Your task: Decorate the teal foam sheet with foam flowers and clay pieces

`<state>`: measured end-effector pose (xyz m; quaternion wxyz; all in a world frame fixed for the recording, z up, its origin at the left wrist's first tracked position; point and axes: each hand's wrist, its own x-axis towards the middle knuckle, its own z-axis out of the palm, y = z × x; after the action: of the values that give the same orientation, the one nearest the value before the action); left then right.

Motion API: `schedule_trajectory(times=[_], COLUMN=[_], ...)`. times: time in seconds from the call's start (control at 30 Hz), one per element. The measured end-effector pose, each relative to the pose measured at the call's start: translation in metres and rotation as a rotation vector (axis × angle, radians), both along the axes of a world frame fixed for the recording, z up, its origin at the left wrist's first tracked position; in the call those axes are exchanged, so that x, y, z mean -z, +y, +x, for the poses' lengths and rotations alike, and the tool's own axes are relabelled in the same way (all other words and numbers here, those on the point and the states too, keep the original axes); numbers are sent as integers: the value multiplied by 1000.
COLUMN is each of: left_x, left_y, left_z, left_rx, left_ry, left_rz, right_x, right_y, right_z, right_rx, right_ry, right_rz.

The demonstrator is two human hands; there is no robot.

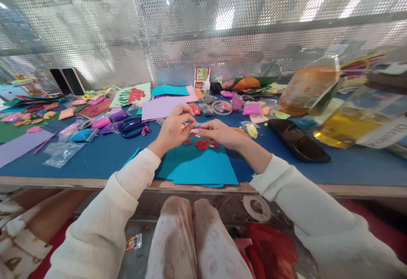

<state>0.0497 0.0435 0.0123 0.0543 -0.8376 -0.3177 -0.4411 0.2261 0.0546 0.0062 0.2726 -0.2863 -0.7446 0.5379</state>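
Above a bright blue paper sheet [203,168], my left hand [174,128] and my right hand [219,134] meet fingertip to fingertip. Both are closed in a pinch. A small bit of teal shows between the fingertips, but what they hold is too small to name. Just below them on the blue sheet lies a red flower [201,144] with a dark centre. Other small flower shapes beside it are partly covered by my fingers. Behind my left hand rests a lilac paper sheet [163,108].
Blue looped handles [132,127] and bagged coloured clay [101,122] lie left. At right are a black glossy object [297,140], a bottle of orange liquid [310,84] and a container of yellow liquid [352,122]. Two phones [73,81] lean against the perforated metal panel [190,29].
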Motion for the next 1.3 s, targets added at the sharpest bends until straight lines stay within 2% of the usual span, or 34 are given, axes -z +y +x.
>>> schedule_trajectory(times=[0.3, 0.5, 0.77, 0.93, 1.03, 1.17, 1.23, 1.3], left_x=[1, 1, -1, 0, 0, -2, -3, -2], left_y=[-1, 1, 3, 3, 3, 3, 4, 4], left_z=[0, -1, -4, -3, -2, -1, 0, 0], left_rx=[-51, -51, -113, -81, -46, 32, 37, 32], left_ry=[77, 7, -143, -109, -105, -101, -123, -170], left_rz=[20, 30, 69, 55, -85, -452, -534, -549], right_x=[-2, -5, -3, -3, -2, -1, -1, -1], right_y=[0, -2, 0, 0, 1, 3, 3, 2], right_z=[-2, -3, -3, -4, -3, 1, 3, 3], right_rx=[44, 95, 96, 109, 84, 89, 98, 111], right_ry=[46, 88, 100, 119, 103, -10, -81, -115], right_rz=[-94, -140, -154, -148, -107, 15, 103, 166])
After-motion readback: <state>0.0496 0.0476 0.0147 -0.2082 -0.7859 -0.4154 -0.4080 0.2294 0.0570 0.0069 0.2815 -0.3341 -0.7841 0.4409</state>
